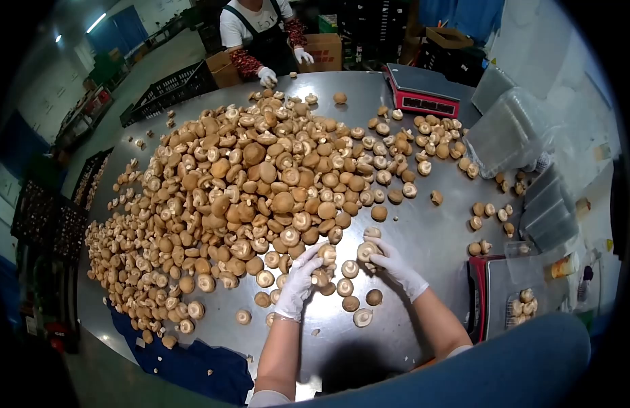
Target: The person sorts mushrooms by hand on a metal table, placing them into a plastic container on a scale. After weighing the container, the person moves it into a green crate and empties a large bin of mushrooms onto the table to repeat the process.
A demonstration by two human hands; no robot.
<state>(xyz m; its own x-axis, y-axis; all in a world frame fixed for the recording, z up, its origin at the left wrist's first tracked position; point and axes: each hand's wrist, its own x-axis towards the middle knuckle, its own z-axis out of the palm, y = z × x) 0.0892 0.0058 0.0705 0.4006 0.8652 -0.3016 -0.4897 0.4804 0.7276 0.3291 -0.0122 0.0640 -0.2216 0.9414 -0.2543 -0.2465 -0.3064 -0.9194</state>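
A big heap of brown mushrooms (253, 183) covers a round steel table (423, 231). My left hand (298, 282), in a white glove, rests at the near edge of the heap, fingers around a mushroom (326, 253). A little to the right, my gloved right hand (394, 264) holds a pale mushroom (366, 251) cap-down, with its underside showing. Several loose mushrooms (359, 299) lie on the steel between and below my hands.
A red scale (423, 92) sits at the far edge, a second one (495, 296) at my right holds a clear tray with mushrooms. Clear plastic trays (508, 132) are stacked at right. Another person (264, 41) in white gloves stands across the table. Black crates (168, 88) stand at left.
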